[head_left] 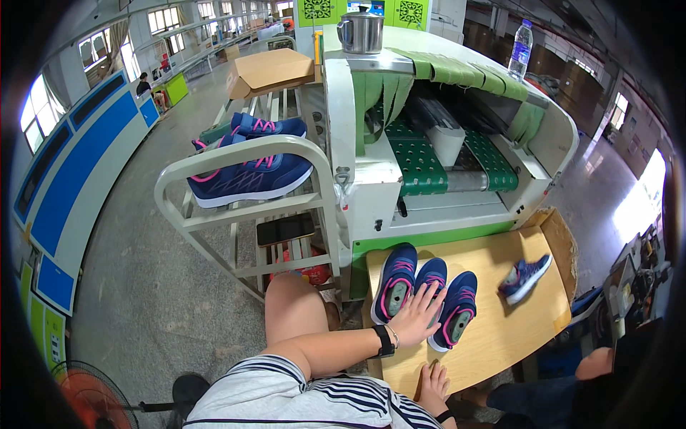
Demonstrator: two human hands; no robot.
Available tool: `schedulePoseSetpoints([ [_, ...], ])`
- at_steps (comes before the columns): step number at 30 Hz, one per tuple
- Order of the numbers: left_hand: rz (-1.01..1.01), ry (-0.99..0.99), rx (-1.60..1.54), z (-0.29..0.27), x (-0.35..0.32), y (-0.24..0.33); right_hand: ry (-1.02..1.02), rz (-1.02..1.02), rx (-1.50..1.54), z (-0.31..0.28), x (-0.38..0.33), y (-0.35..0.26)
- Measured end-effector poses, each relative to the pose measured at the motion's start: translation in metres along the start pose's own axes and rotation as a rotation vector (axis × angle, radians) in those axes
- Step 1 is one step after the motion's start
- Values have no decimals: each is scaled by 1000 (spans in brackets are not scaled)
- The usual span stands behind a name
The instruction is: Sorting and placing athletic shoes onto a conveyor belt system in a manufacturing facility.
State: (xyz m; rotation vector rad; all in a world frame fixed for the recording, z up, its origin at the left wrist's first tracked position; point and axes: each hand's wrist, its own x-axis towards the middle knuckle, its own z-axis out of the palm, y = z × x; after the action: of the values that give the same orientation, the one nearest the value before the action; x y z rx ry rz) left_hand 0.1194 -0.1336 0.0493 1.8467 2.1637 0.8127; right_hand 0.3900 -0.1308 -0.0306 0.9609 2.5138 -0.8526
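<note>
Three navy sports shoes with pink laces stand side by side on a light wooden table (493, 257), grey-green lasts showing in the outer two. They are the left shoe (400, 270), the middle shoe (431, 270) and the right shoe (461, 297). Over the middle one lies my left hand (418, 316), fingers spread across its upper and hiding its heel part. A black watch and a bracelet circle that wrist. My right hand (432, 390) rests at the table's near edge, fingers stretched out, holding nothing. Farther right, a single shoe (526, 277) sits apart.
Behind the table stands a white machine with a green perforated conveyor belt (418, 168); a metal mug (361, 32) and a bottle (521, 50) are on top. At left, a metal rack (246, 223) bears more shoes (250, 175), a phone (285, 229) and cardboard (271, 70). Another person's knee (594, 363) shows lower right.
</note>
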Motion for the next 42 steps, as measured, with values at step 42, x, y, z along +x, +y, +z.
schedulePoseSetpoints([
  [42,48,41,73,1,3,-11,325,238,878,-280,241,78],
])
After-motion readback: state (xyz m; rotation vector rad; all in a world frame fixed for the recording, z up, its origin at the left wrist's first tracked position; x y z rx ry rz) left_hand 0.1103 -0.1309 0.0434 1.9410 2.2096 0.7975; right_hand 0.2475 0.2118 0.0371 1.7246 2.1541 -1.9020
